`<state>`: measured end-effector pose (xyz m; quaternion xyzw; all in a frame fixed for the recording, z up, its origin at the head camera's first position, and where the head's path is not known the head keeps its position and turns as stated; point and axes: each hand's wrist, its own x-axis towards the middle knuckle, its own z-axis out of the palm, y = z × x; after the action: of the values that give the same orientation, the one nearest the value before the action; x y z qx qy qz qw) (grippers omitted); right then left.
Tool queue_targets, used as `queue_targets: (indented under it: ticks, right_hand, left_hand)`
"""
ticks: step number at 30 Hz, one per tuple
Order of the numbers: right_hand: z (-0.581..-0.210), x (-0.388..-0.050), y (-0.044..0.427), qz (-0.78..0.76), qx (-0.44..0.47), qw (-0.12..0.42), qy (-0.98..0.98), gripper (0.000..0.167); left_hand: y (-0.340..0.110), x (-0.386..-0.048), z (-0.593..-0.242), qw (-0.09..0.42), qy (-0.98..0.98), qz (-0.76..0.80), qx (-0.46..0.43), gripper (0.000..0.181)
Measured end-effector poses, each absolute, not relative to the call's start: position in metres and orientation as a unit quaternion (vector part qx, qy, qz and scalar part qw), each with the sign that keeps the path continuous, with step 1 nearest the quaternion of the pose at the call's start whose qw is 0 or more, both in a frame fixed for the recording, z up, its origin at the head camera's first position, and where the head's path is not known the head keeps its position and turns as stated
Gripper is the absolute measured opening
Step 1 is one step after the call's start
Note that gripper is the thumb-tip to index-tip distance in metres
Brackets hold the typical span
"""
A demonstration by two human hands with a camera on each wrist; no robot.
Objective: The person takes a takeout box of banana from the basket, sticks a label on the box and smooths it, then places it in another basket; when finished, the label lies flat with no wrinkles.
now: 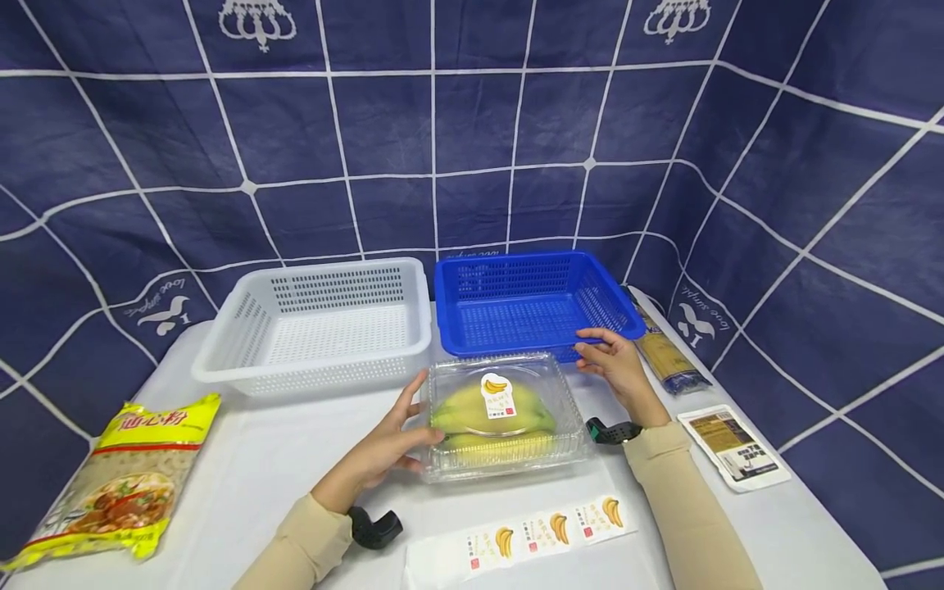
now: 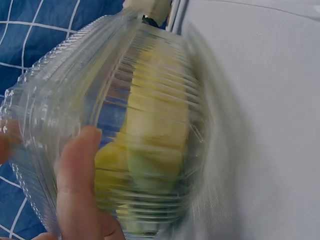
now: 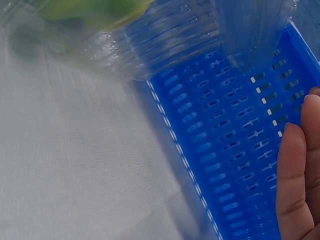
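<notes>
A clear plastic clamshell box [image 1: 564,410] with yellow-green bananas [image 1: 472,410] inside stands in front of the baskets. On its lid is a white banana sticker [image 1: 498,397]. My left hand [image 1: 383,447] grips the box at its left side, the thumb [image 2: 80,170] pressed near the rim and the other fingers partly out of sight. Held off the box's right side, my right hand [image 1: 615,369] has loosely bent fingers [image 3: 292,175] with nothing between them, close to the front wall of the blue basket [image 1: 516,315].
A white basket [image 1: 258,381] stands at the back left. A strip of banana stickers [image 1: 531,537] lies in front of the box. The bag of pasta [image 1: 133,483] is at far left; another pasta pack [image 1: 667,356] and a white-edged packet [image 1: 733,447] lie at right.
</notes>
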<state>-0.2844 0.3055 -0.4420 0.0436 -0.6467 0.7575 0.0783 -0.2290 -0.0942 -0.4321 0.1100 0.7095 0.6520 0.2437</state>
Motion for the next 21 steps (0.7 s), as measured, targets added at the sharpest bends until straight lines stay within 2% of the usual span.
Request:
queue_targets:
  ticks: [11, 21]
  right_hand:
    - [-0.4417, -0.2848, 0.3085, 0.749, 0.035, 0.077, -0.657, 0.017]
    - [-0.4442, -0.2853, 0.3081, 0.752, 0.051, 0.079, -0.653, 0.023]
  left_hand:
    - [-0.0921, -0.2287, -0.4287, 0.237, 0.712, 0.649, 0.124, 0.114]
    - [-0.1007, -0.2296, -0.4243, 0.244, 0.720, 0.632, 0.149, 0.101]
